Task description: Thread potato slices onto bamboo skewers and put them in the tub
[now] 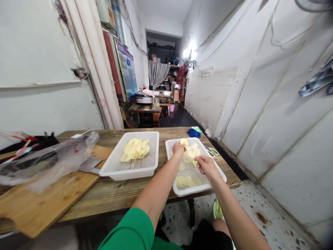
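Observation:
Over the white tray on the right [221, 173], both my hands work close together. My left hand [178, 150] pinches the edge of a thin, round, pale yellow potato slice [184, 142]. My right hand [207, 166] is closed on the lower end of a thin skewer, mostly hidden by the fingers, with a few potato slices [194, 152] threaded on it. Loose slices [187, 181] lie in the near part of that tray, seemingly in water. Left of it, another white tray [155, 152] holds a pile of skewered slices [135, 150], sticks pointing toward me.
A wooden cutting board [52, 198] lies at the left, with a knife [91, 164] and a clear plastic bag [59, 159] on it. Green-handled scissors [212, 151] and a dark blue cloth item [194, 133] sit by the right tray. A bucket [215, 210] stands below the table's right edge.

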### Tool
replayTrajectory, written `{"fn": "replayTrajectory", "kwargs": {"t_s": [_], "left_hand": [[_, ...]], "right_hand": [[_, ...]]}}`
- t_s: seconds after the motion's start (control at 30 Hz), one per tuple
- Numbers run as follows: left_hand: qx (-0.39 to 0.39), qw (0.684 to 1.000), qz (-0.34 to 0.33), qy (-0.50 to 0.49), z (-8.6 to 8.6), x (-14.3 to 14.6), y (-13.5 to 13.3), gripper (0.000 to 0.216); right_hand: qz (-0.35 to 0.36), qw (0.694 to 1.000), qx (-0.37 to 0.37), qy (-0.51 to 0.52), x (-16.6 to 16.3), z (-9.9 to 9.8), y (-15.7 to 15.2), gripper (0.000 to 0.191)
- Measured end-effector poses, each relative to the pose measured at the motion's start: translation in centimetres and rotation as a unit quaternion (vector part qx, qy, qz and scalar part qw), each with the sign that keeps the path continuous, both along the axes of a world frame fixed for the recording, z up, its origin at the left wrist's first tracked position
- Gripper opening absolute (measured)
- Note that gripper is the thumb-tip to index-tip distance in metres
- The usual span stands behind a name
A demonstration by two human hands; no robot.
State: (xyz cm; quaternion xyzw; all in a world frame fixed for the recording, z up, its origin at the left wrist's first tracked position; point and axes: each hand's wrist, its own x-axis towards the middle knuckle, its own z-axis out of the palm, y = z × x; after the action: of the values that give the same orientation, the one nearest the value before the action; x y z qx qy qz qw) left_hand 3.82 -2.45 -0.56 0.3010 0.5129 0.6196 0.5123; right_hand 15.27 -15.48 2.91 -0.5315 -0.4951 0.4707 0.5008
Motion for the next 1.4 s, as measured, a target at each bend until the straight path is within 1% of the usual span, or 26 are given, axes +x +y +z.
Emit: {"fn": "replayTrajectory", "kwargs": {"t_s": [0.1, 0.2, 0.27, 0.4, 0.53, 0.67, 0.77, 0.87, 1.03, 1.2, 1.4], "left_hand": [[0.004, 0.997, 0.045, -0.062, 0.5, -0.2, 0.1, 0.022], [0.002, 0.992, 0.05, -0.116, 0.6, -0.5, 0.1, 0.021], [0.002, 0.991, 0.049, -0.124, 0.6, -0.6, 0.0, 0.024], [0.017, 0.994, 0.033, -0.106, 0.6, -0.6, -0.3, 0.029], [0.042, 0.996, 0.028, -0.072, 0.8, -0.7, -0.5, 0.029], [0.083, 0.995, 0.049, -0.024, 1.1, -0.8, -0.6, 0.021], [0.082, 0.994, 0.071, -0.002, 1.3, -0.9, -0.7, 0.013], [0.084, 0.993, 0.077, 0.001, 1.5, -1.0, -0.7, 0.008], [0.096, 0.992, 0.076, -0.015, 1.5, -1.0, -0.5, 0.008], [0.094, 0.993, 0.069, 0.005, 1.4, -1.1, -0.5, 0.009], [0.113, 0.992, 0.054, 0.032, 1.5, -1.1, -0.9, 0.009]], "right_hand": [[0.008, 0.999, -0.014, -0.04, -0.4, -0.1, -0.9, 0.018], [0.008, 0.998, -0.026, -0.06, -0.5, -0.4, -1.6, 0.018], [0.002, 0.998, -0.024, -0.063, -0.5, -0.5, -1.7, 0.019], [-0.002, 0.998, -0.024, -0.06, -0.4, -0.5, -1.6, 0.02], [-0.001, 0.998, -0.019, -0.052, -0.4, -0.7, -1.5, 0.018], [-0.004, 0.998, -0.023, -0.051, -0.5, -0.6, -1.6, 0.018], [-0.004, 0.998, -0.025, -0.051, -0.6, -0.4, -1.8, 0.018], [-0.003, 0.999, -0.027, -0.043, -0.6, -0.2, -1.9, 0.018], [-0.003, 0.999, -0.029, -0.041, -0.5, -0.3, -1.9, 0.018], [-0.005, 0.999, -0.027, -0.038, -0.5, -0.3, -1.9, 0.018], [-0.008, 0.999, -0.028, -0.037, -0.5, -0.5, -1.7, 0.019]]}}
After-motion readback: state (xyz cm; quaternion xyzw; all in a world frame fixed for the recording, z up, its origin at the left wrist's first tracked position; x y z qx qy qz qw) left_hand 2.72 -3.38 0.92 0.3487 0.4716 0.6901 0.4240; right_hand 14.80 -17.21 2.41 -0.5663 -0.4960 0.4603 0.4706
